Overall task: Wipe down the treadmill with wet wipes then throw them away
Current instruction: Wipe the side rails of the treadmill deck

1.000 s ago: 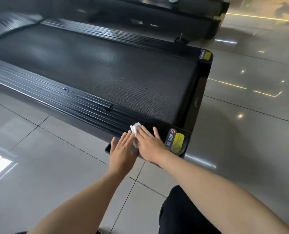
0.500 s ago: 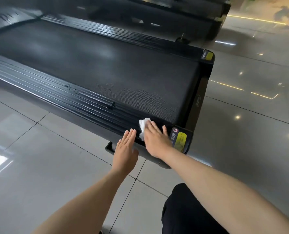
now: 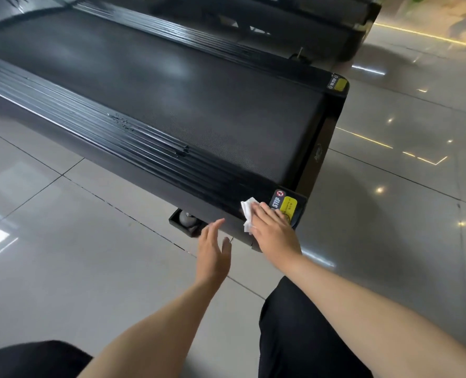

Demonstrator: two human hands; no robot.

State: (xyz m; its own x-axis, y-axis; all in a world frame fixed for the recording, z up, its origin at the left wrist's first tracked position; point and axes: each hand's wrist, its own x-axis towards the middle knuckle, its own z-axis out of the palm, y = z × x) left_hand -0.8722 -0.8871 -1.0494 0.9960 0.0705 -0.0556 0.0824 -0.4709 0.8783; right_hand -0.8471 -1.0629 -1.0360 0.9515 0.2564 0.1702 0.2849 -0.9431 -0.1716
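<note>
A black treadmill [image 3: 172, 105] lies low across the view, its belt running from upper left to the rear end at right. My right hand [image 3: 274, 231] lies flat with straight fingers on the near rear corner, pressing a white wet wipe [image 3: 247, 211] against the ribbed side rail, just left of a yellow "no step" sticker [image 3: 287, 207]. The wipe's edge sticks out beyond my fingertips. My left hand [image 3: 212, 252] hovers open above the floor tiles, beside the rail and apart from it, holding nothing.
A small wheel [image 3: 187, 221] sits in a bracket under the near rail. A second treadmill [image 3: 294, 20] stands behind, parallel. Glossy grey floor tiles [image 3: 76, 241] surround the machine. My dark-trousered knees [image 3: 294, 336] are at the bottom of the view.
My right hand and the wipe have slid along the rail toward the rear corner, now touching the sticker. My left hand has come off the rail and drawn back over the floor.
</note>
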